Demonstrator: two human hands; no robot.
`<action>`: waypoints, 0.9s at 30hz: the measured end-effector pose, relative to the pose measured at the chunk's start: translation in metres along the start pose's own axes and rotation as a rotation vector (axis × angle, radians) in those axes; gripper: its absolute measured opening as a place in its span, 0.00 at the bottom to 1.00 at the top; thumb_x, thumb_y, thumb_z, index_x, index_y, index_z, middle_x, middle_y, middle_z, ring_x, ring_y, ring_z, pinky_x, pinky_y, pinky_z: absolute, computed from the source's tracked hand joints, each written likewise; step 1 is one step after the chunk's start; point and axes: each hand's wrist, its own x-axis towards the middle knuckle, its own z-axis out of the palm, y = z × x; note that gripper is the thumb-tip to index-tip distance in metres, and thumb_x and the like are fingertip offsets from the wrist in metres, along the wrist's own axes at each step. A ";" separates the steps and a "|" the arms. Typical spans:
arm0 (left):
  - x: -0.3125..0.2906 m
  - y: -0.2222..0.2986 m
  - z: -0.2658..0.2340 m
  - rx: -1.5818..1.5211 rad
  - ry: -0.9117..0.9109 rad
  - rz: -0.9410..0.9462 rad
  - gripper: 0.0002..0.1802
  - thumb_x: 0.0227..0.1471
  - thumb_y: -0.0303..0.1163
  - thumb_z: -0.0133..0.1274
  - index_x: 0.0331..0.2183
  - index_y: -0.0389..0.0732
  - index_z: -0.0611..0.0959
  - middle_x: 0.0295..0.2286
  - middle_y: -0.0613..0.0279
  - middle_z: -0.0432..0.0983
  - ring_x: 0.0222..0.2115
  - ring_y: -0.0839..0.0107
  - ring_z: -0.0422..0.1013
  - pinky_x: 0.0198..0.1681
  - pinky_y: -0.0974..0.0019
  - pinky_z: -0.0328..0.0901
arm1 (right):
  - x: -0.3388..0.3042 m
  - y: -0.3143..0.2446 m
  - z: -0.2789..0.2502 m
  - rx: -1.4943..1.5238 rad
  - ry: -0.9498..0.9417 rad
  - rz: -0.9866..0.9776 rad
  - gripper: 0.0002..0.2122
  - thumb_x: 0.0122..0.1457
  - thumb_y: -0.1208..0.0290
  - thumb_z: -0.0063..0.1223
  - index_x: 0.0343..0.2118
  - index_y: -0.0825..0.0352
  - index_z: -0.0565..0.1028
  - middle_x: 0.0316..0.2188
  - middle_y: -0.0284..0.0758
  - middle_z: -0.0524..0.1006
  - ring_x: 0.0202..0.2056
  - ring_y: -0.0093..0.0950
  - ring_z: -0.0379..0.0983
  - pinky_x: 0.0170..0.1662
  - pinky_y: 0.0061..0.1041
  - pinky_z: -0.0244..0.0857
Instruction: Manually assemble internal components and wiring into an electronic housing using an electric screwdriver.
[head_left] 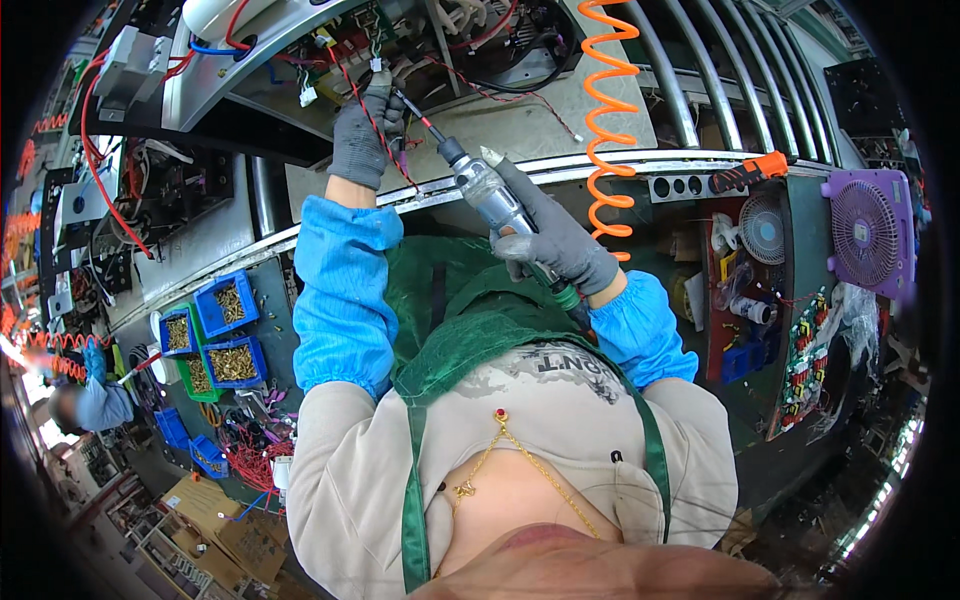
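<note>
My right hand (560, 235), in a grey glove, is wrapped round a silver power screwdriver (490, 195), its index finger stretched along the body. The driver's long bit (425, 118) slants up and left, its tip beside my left hand (365, 130). That hand, gloved in grey too, reaches to the near side of an open metal housing (240, 75) with its fingers curled together. Whatever they pinch is too small or hidden to make out. A thin red wire (345, 80) runs across the left glove, and a white connector (307, 97) hangs beside it.
An orange coiled hose (608, 130) hangs right of the driver, before metal rollers (690, 75). Blue bins (232, 362) of brass-coloured screws stand at left, near a bundle of red wires (250, 450). At right are a purple fan (865, 232) and circuit boards (800, 365). Another person (95, 400) is far left.
</note>
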 end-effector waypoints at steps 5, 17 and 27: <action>0.000 0.001 -0.013 0.254 -0.060 0.163 0.19 0.52 0.47 0.52 0.27 0.39 0.77 0.17 0.70 0.67 0.14 0.83 0.59 0.15 0.79 0.55 | 0.002 0.008 -0.010 0.314 -0.117 0.009 0.44 0.40 0.69 0.55 0.63 0.50 0.47 0.30 0.36 0.70 0.21 0.22 0.68 0.20 0.20 0.68; 0.012 -0.001 0.011 0.302 0.178 0.313 0.14 0.47 0.40 0.57 0.30 0.39 0.78 0.18 0.67 0.70 0.14 0.81 0.61 0.16 0.77 0.55 | 0.009 -0.001 -0.007 0.355 -0.026 -0.107 0.50 0.36 0.57 0.63 0.63 0.53 0.45 0.25 0.39 0.71 0.13 0.23 0.69 0.16 0.21 0.68; 0.057 0.000 -0.007 1.277 0.211 1.177 0.13 0.49 0.39 0.54 0.26 0.38 0.82 0.22 0.55 0.78 0.25 0.59 0.74 0.30 0.61 0.66 | -0.003 -0.006 -0.013 0.290 -0.009 -0.106 0.48 0.36 0.58 0.59 0.63 0.52 0.46 0.26 0.39 0.70 0.16 0.24 0.69 0.17 0.21 0.67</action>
